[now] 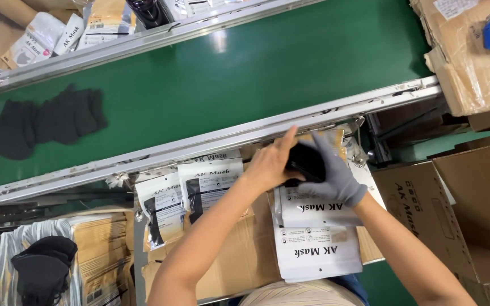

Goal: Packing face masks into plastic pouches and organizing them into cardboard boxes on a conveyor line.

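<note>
Far left on the green belt [245,73] there's a pile of black masks [46,122], w/ another black bunch [43,269] down at bottom left. Next over, two white pouches [191,195] lean vs the belt's metal rail. Center: bare left hand [267,164] and grey-gloved right hand [333,170] both grip a black mask [306,161] just above a stack of white pouches [316,238] on cardboard. Right side: open cardboard boxes [472,204].

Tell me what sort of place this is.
Most likely a packing line in a small factory: a green conveyor belt carries black masks, white pouches lie stacked by the hands, and open cardboard cartons stand alongside.
</note>
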